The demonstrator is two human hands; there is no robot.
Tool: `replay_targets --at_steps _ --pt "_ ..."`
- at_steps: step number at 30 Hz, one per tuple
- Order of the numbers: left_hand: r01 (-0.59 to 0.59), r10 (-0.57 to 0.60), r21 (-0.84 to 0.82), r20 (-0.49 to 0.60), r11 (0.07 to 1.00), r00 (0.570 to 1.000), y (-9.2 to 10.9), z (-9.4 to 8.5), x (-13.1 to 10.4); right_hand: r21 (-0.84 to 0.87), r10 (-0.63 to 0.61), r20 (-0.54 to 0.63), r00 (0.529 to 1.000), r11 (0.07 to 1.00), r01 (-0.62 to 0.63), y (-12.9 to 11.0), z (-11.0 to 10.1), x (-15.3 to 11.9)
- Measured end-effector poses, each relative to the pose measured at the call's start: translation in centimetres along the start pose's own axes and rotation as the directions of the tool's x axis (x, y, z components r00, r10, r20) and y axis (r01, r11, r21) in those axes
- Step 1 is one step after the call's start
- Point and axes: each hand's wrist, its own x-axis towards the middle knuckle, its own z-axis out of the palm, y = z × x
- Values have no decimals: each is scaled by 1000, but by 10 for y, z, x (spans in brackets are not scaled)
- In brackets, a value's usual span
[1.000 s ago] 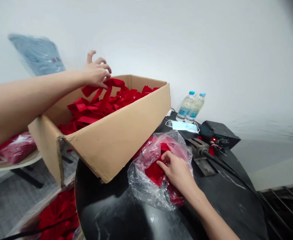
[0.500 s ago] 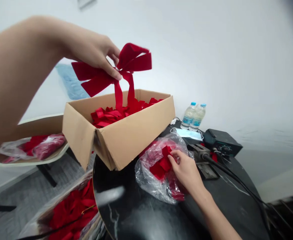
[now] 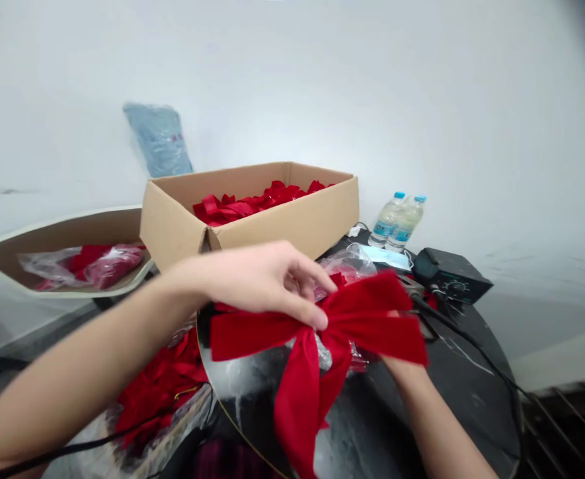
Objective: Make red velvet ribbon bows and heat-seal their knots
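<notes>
A large red velvet bow with hanging tails is pinched at its middle by my left hand, above the black round table. Behind the bow, only the wrist and a bit of my right hand show; its fingers are hidden. A clear plastic bag with red pieces lies on the table, mostly covered by the bow. The open cardboard box at the back holds many red bows.
Two water bottles, a face mask and a black control box with a dial stand at the back right, with a cable. To the left are a chair holding bagged red items and a lower carton of red ribbons.
My left hand has brought the bow from above the cardboard box down and toward me, over the plastic bag. The bow now covers my right hand, which was pinching a red piece at the bag.
</notes>
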Motion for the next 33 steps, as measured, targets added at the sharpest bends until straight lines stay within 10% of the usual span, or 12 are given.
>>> replay_targets --at_steps 4,8,21,33 --pt "22 1 137 -165 990 986 -77 74 33 10 61 -1 998 998 -61 4 5 4" --pt "-12 73 205 -294 979 953 -110 109 58 55 115 37 993 992 -117 8 6 8" --pt "-97 187 256 -356 962 916 -152 140 100 114 163 212 964 975 -190 10 -1 7" --pt "-80 -150 -414 -492 907 857 -151 126 113 337 139 266 954 914 -227 3 -5 4"
